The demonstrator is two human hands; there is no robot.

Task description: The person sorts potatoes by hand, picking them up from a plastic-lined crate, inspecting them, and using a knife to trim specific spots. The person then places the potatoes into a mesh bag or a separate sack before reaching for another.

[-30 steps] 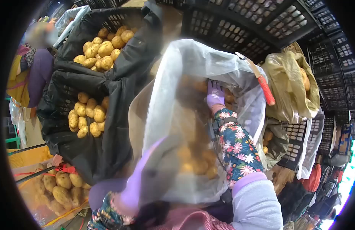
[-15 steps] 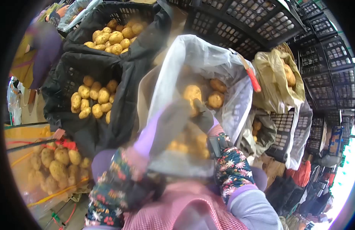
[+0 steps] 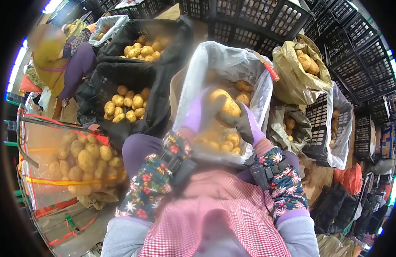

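Both my gloved hands are over a basket lined with white plastic, holding one large yellow potato between them. My left hand is closed around its left side, while the fingers of my right hand grip it from below and from the right. More potatoes lie in the near end of the basket, partly blurred, and a few browner potatoes rest along its right side. A red-handled tool, perhaps a knife, hangs over the basket's right rim.
Two black-lined crates of potatoes stand to the left. Nearer is a clear bag full of potatoes. An olive sack and a white-lined crate are at right, with stacked black crates behind. Another person sits at far left.
My left hand, blurred and lower before, is now on the potato together with my right hand. The potato appears lifted and turned. The whole view has shifted, showing more of the left side.
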